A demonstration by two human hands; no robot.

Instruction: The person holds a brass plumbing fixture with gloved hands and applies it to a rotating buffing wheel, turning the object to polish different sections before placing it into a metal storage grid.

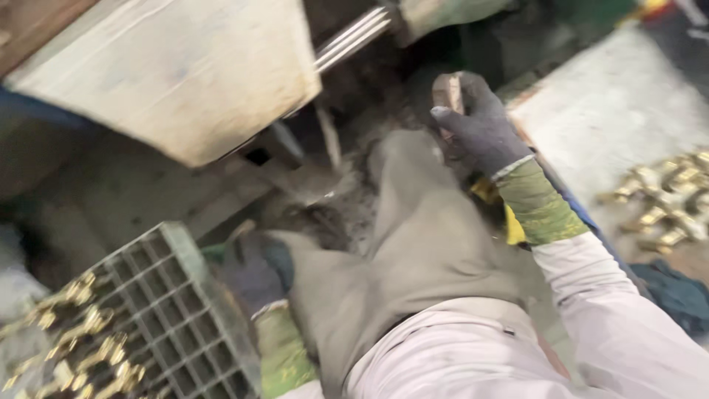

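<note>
My right hand [478, 122] wears a dark grey glove and is closed around a small brownish block or handle [447, 92] near the top centre. A green patterned cuff and pale sleeve follow it. My left hand [255, 273], also in a dark glove, hangs low beside my left thigh, next to the edge of a grey wire crate [173, 258]; the view is blurred and I cannot tell whether it holds anything. My grey trouser leg [413, 222] runs between the two hands.
The wire crate at the lower left holds several shiny brass fittings [81, 347]. More brass fittings [668, 199] lie on a pale surface at the right. A large pale slanted panel [185, 74] with metal rods [351, 37] stands at the top. Dark dirty floor lies below.
</note>
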